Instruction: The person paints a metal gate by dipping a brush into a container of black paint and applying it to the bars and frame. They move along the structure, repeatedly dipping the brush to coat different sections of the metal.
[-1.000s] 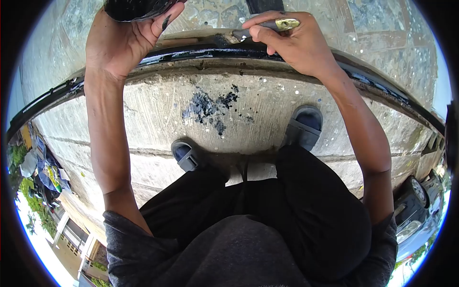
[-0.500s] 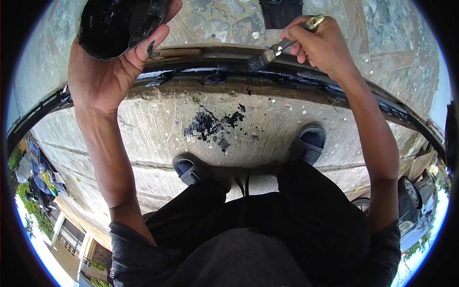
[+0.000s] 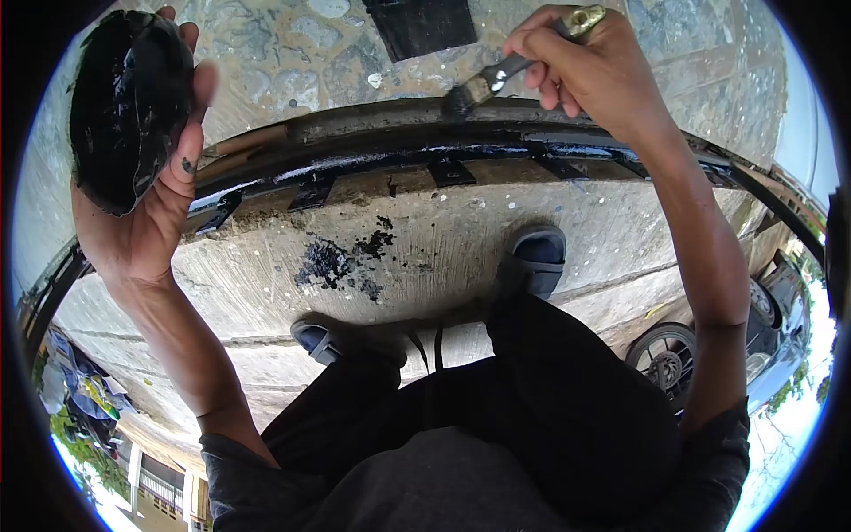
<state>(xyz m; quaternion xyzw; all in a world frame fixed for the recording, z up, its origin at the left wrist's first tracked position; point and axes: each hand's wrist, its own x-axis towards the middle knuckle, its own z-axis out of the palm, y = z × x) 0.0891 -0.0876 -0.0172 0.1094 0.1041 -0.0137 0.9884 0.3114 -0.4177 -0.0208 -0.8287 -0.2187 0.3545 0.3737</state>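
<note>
My left hand (image 3: 146,232) is wrapped around a black paint-coated container (image 3: 128,106), raised at the upper left with its dark, wet-looking inside towards me. Black smears mark the thumb. In my right hand (image 3: 592,78) is a paintbrush (image 3: 493,80), gripped by its handle between thumb and fingers. Its black bristles point down and left, right above the far side of a long bar (image 3: 381,160). Glossy black paint covers the bar, which runs across the view with short flat tabs along its near side.
A black flat piece (image 3: 421,28) lies on the stone paving beyond the bar. Black paint spots (image 3: 330,262) stain the concrete before my sandalled feet (image 3: 537,255). A motorcycle wheel (image 3: 665,356) stands at the right, and cloth and bags (image 3: 89,386) lie at the far left.
The container has moved left and down in view, showing more of its inside. The brush has risen off the bar slightly and shifted left. My view has turned a little.
</note>
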